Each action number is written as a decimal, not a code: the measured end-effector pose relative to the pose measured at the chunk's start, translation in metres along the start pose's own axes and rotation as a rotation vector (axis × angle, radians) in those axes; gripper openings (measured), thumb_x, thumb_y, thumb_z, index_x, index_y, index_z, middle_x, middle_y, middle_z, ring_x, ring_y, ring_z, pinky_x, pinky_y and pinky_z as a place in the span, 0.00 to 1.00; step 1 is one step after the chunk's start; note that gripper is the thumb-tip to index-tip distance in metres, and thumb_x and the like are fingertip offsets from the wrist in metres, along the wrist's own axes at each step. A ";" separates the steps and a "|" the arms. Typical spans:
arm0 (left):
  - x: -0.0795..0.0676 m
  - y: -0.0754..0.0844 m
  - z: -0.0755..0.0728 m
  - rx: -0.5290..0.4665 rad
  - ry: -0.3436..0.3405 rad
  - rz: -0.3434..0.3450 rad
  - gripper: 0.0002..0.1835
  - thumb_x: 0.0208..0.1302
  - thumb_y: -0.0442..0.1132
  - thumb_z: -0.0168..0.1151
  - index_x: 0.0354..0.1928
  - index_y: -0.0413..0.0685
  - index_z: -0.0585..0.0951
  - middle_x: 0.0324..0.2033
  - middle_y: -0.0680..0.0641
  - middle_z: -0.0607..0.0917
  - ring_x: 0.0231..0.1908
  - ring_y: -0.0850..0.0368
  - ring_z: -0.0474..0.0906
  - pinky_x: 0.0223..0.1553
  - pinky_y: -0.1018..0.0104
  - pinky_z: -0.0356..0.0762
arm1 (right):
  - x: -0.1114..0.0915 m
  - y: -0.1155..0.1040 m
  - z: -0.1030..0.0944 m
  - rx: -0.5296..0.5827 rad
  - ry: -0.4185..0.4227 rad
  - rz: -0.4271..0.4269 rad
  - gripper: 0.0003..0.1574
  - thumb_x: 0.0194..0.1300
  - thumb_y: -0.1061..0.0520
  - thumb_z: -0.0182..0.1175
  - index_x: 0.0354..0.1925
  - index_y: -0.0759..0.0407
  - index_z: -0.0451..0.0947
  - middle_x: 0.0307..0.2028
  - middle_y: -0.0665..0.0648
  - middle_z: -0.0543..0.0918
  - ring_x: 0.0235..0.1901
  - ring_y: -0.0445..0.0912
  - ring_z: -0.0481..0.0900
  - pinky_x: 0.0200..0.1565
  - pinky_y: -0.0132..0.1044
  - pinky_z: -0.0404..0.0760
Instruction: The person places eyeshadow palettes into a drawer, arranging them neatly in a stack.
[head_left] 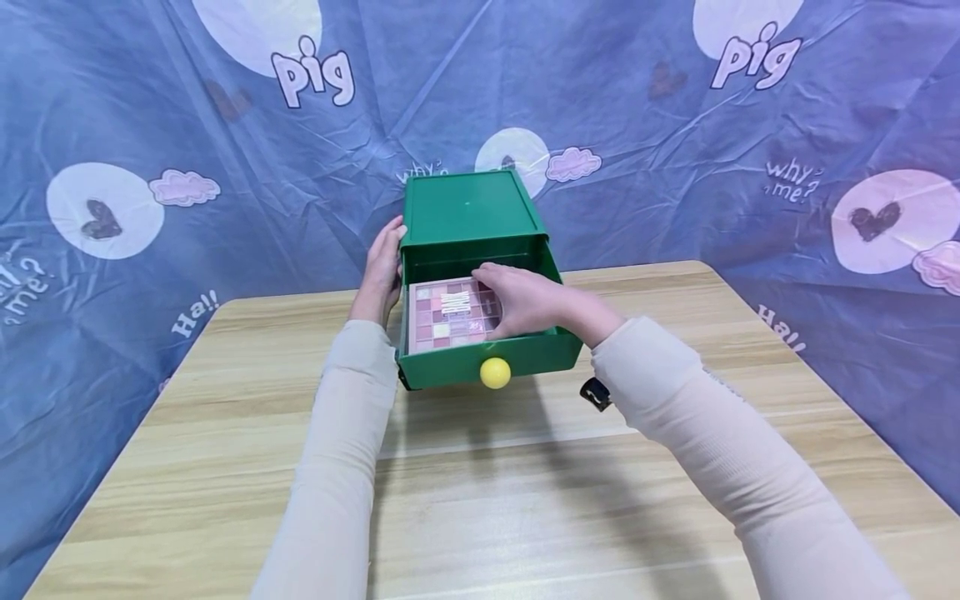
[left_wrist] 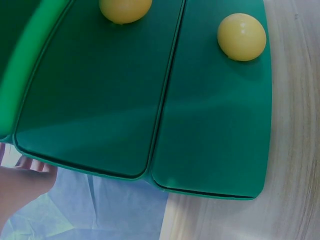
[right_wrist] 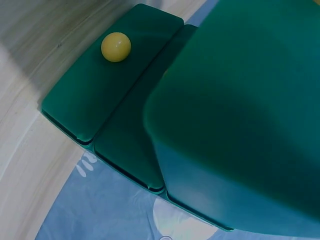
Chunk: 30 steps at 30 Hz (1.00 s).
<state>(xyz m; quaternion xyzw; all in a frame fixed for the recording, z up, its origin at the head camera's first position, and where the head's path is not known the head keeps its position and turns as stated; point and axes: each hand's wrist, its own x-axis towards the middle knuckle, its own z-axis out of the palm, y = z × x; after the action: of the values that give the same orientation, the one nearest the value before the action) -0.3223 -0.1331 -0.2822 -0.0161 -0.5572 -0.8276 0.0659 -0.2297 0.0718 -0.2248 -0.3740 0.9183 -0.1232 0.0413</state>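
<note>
A green drawer cabinet (head_left: 468, 204) stands toward the back of the table, its top drawer (head_left: 435, 367) pulled out. In the drawer's left part lies a flat pink eyeshadow palette (head_left: 429, 321) with a grid of pink and mauve squares. My right hand (head_left: 528, 302) reaches into the drawer and grips the palette at its right end, thumb at the near edge and fingers at the far edge. Against the cabinet's left side rests my left hand (head_left: 381, 265), fingers extended along the upper edge; the left wrist view shows its fingers (left_wrist: 37, 167) beside the cabinet wall.
A yellow round knob (head_left: 495, 373) sticks out from the open drawer's front. Below are closed drawers, one with its knob (right_wrist: 116, 47) showing in the right wrist view. A blue printed cloth (head_left: 285, 175) hangs behind the wooden table (head_left: 480, 508).
</note>
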 end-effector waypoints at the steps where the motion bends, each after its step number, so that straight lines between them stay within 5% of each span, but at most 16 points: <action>1: 0.000 0.000 0.000 0.003 0.000 0.001 0.24 0.58 0.40 0.48 0.59 0.50 0.65 0.40 0.49 0.73 0.17 0.64 0.62 0.17 0.77 0.57 | 0.000 0.000 0.000 0.003 -0.002 0.001 0.53 0.42 0.45 0.66 0.58 0.70 0.56 0.53 0.62 0.65 0.50 0.51 0.63 0.53 0.41 0.61; 16: -0.002 0.000 0.000 0.000 -0.003 0.003 0.25 0.58 0.40 0.48 0.60 0.50 0.65 0.35 0.50 0.74 0.14 0.65 0.60 0.16 0.77 0.56 | -0.005 -0.002 -0.002 0.088 0.007 0.057 0.53 0.46 0.45 0.65 0.61 0.68 0.52 0.59 0.62 0.59 0.57 0.51 0.57 0.55 0.41 0.56; 22: -0.002 0.001 0.000 -0.011 -0.009 -0.001 0.25 0.58 0.40 0.48 0.60 0.50 0.64 0.42 0.48 0.73 0.22 0.64 0.66 0.20 0.76 0.60 | -0.013 -0.004 -0.008 0.173 0.092 0.090 0.52 0.48 0.43 0.62 0.62 0.64 0.52 0.60 0.60 0.57 0.59 0.49 0.54 0.55 0.41 0.56; 30: -0.002 0.001 -0.001 -0.007 -0.020 0.005 0.25 0.59 0.40 0.48 0.60 0.50 0.64 0.36 0.50 0.74 0.16 0.65 0.62 0.17 0.77 0.57 | -0.032 -0.009 -0.007 0.317 0.233 0.042 0.43 0.53 0.44 0.59 0.61 0.62 0.57 0.58 0.57 0.62 0.54 0.46 0.60 0.53 0.40 0.60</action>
<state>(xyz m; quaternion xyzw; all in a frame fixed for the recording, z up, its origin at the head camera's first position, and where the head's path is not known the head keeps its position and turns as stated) -0.3200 -0.1347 -0.2821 -0.0260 -0.5549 -0.8292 0.0622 -0.2016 0.0890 -0.2161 -0.3269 0.8935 -0.3077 -0.0044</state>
